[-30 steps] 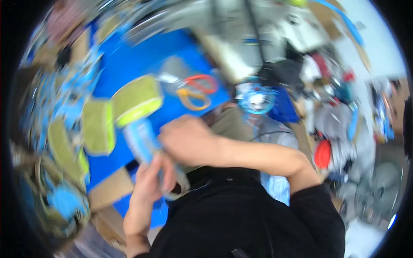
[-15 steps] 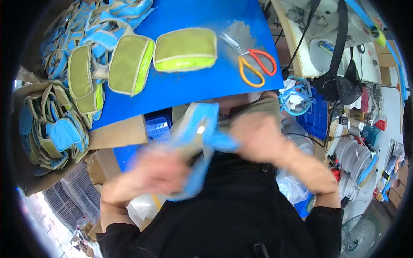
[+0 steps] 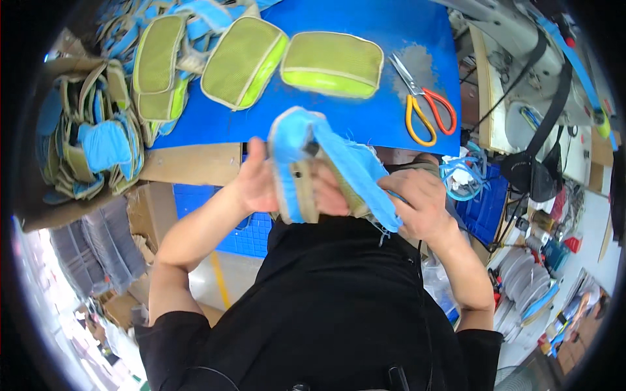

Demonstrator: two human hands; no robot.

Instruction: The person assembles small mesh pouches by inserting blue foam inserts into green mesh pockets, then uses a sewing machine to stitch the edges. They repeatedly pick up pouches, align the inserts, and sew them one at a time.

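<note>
Fingers of both hands grip a blue pouch held up in front of the chest, below the edge of the blue table. At far left a box holds a heap of blue and green pieces. Next, the left hand clasps the pouch's left side, fingers curled round it. Above, three green pouches lie in a row on the table. The right hand pinches the pouch's frayed right edge. Scissors with orange and yellow handles lie on the table, just right of the pouches.
</note>
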